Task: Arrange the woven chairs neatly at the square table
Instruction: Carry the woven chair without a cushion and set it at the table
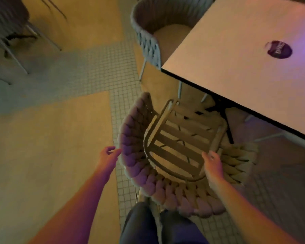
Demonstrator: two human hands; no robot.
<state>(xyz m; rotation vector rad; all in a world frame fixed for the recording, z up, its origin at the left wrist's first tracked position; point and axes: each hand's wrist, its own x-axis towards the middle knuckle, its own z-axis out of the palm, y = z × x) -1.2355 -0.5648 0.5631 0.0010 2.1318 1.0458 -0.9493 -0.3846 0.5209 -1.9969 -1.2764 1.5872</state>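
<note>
We see a second grey woven chair with a beige cushion [165, 32] tucked at the far side of the pale square table [236, 59], and dark-framed chairs [7, 23] stand well apart at upper left. A round purple sticker [279, 49] lies on the tabletop; its writing is too blurred to read. The near woven rope chair with slatted seat [174, 152] stands at the table's front corner. Our right hand [213, 166] grips its seat frame; our left hand [109, 155], fingers loosely curled, touches the backrest rim. The floor mixes small white tiles [113, 71] and tan panels.
</note>
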